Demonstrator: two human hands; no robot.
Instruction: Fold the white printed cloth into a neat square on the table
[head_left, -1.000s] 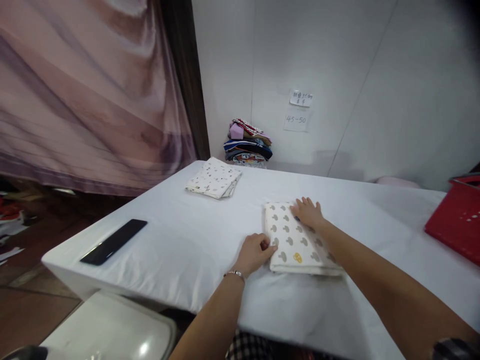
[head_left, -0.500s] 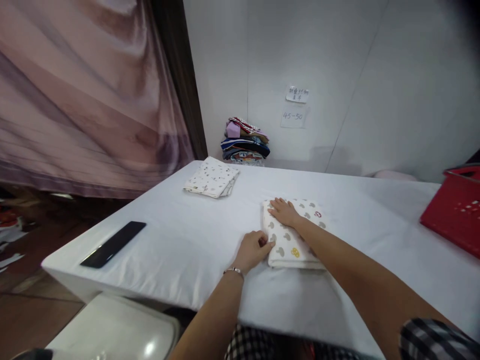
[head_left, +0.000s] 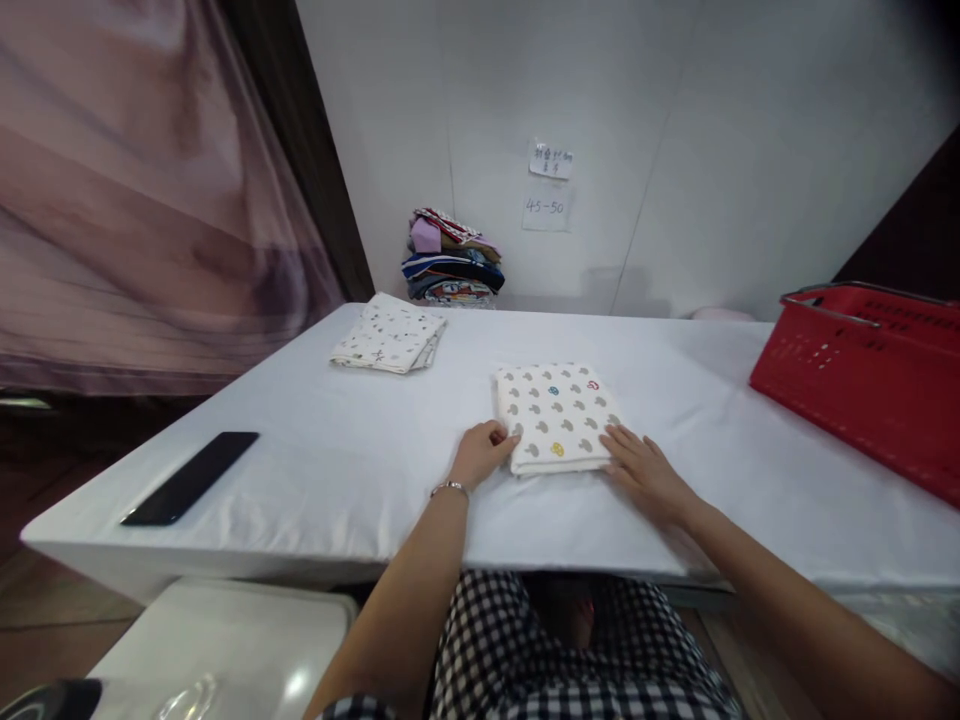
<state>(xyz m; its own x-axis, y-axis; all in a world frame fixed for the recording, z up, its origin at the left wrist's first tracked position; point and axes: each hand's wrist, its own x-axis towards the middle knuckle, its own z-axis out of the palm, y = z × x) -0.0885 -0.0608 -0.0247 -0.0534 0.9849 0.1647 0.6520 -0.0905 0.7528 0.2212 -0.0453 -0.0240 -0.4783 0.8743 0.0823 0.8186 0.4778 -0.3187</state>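
Observation:
A white folded cloth point(head_left: 559, 415) with grey mushroom prints and a few coloured ones lies flat on the table in front of me. At its left edge my left hand point(head_left: 484, 452) is closed, fingers curled and thumb against the cloth's side; the fingertips are partly hidden. My right hand point(head_left: 646, 472) rests open on the lower right corner, fingers stretched out over the edge. Farther back on the left lies a second folded white cloth point(head_left: 390, 335) with small dark prints, apart from both hands.
The table has a white cover point(head_left: 315, 490). A black flat slab point(head_left: 191, 480) lies at its left, and a red basket point(head_left: 862, 380) stands at the right. Piled fabrics point(head_left: 454, 265) sit beyond the back edge by the wall. A white stool point(head_left: 225, 640) is below left.
My right hand has slid from the top left of the mushroom-print cloth to its lower right corner. My left hand stays at the left edge. The view has turned right, showing more of the basket.

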